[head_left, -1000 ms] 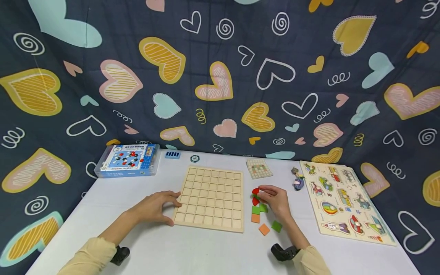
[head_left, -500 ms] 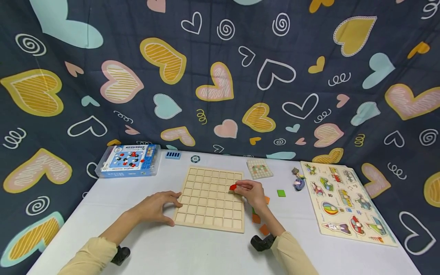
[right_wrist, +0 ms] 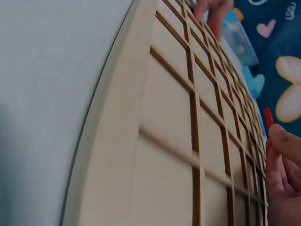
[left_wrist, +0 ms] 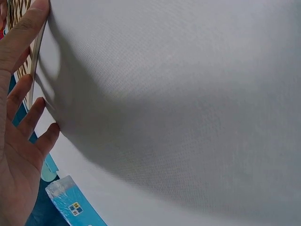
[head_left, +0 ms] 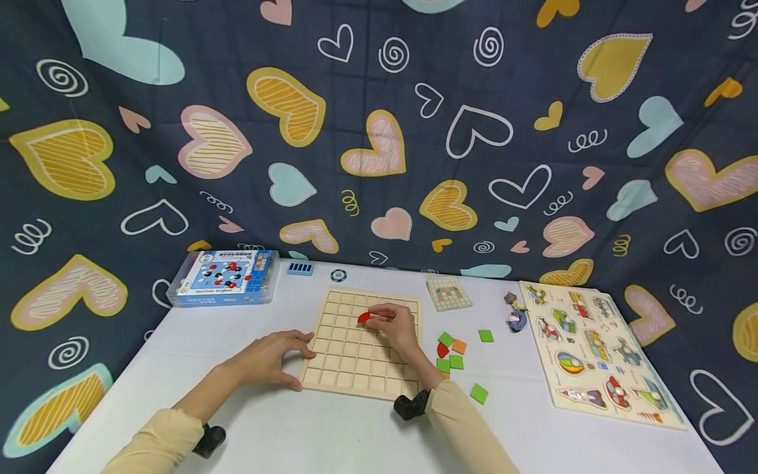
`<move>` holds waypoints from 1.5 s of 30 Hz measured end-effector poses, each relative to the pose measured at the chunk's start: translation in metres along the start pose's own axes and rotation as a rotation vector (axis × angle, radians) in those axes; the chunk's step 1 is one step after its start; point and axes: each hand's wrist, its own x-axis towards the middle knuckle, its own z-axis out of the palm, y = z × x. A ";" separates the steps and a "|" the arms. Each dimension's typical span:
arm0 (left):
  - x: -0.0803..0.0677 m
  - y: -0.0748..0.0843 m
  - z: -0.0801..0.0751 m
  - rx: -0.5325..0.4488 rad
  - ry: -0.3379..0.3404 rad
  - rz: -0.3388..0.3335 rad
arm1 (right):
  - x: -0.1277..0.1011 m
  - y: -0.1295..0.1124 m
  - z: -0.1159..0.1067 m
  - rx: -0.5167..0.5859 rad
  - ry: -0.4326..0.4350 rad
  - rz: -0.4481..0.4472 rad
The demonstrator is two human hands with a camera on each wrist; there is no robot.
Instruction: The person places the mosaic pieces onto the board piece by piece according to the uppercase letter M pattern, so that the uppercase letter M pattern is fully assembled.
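Observation:
A wooden grid board (head_left: 346,372) with square cells lies flat on the white table. My left hand (head_left: 274,357) rests at its left edge, thumb and fingers spread against the rim; the left wrist view shows this hand (left_wrist: 21,141) too. Above the upper middle cells, my right hand (head_left: 395,327) pinches a red rounded piece (head_left: 364,318) between thumb and fingertips. In the right wrist view the red piece (right_wrist: 268,117) shows as a thin strip above the thumb. Right of the board lie another red piece (head_left: 442,350), several green squares (head_left: 456,362) and an orange square (head_left: 458,347).
A patterned card (head_left: 449,293) lies behind the loose pieces. At right is a picture puzzle board (head_left: 598,349), with a small figurine (head_left: 516,320) beside it. A clear-sided box (head_left: 224,278), a blue slotted block (head_left: 300,269) and a round chip (head_left: 338,276) stand at the back left.
My right hand has picked the red piece from the loose pieces and carried it left over the board. Some loose pieces have shifted apart. The left hand stays at the board's edge.

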 end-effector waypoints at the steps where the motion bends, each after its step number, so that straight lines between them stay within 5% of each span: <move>1: 0.000 0.000 0.000 0.001 0.001 0.002 | 0.002 0.002 0.004 -0.002 -0.001 -0.005; 20: -0.004 0.000 0.004 -0.002 -0.006 -0.017 | 0.006 0.004 0.047 -0.090 0.012 -0.019; 45: -0.003 0.003 -0.001 -0.021 -0.019 -0.035 | 0.009 0.000 0.043 -0.100 -0.003 -0.031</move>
